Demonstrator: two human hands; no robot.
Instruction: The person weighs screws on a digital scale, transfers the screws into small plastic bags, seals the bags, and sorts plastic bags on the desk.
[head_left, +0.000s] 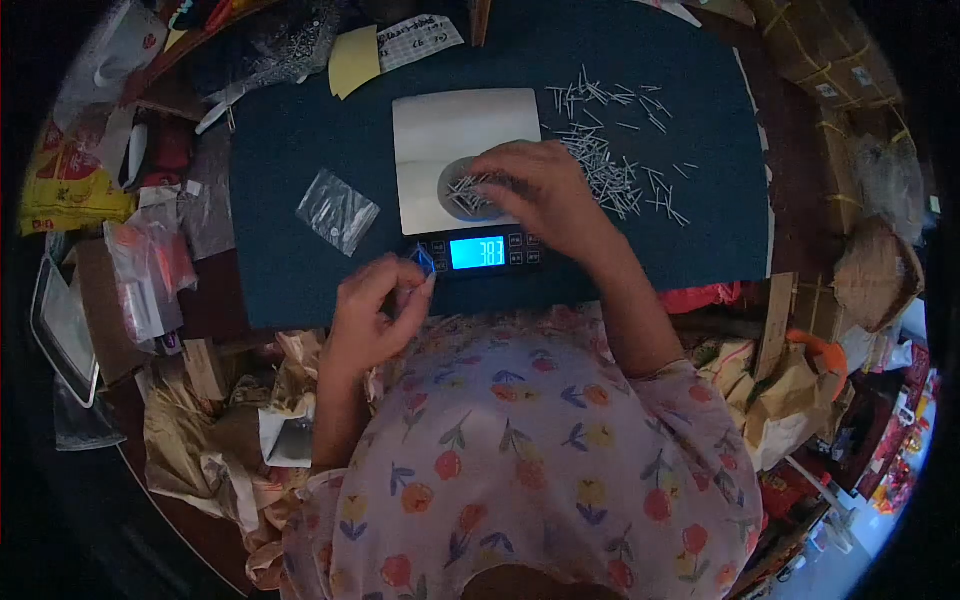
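Note:
My right hand [545, 190] curls over a small round dish [466, 212] on the white plate of a digital scale [440, 125]. Its thumb and fingers close on some thin metal nails [465, 188] in the dish; part of the dish is hidden under the hand. My left hand [375, 308] pinches a small clear plastic bag [424, 262] by the scale's front left corner, where it catches blue light. The lit blue display [477, 253] shows digits that look like 383. Another clear bag [338, 211] lies flat left of the scale.
Right of the scale, a loose pile of nails [603, 170] spreads over the dark mat [690, 100]. Yellow paper [354, 62] and a handwritten note [420, 36] lie at the back. Brown paper [195, 440] and cardboard boxes [825, 60] crowd the sides.

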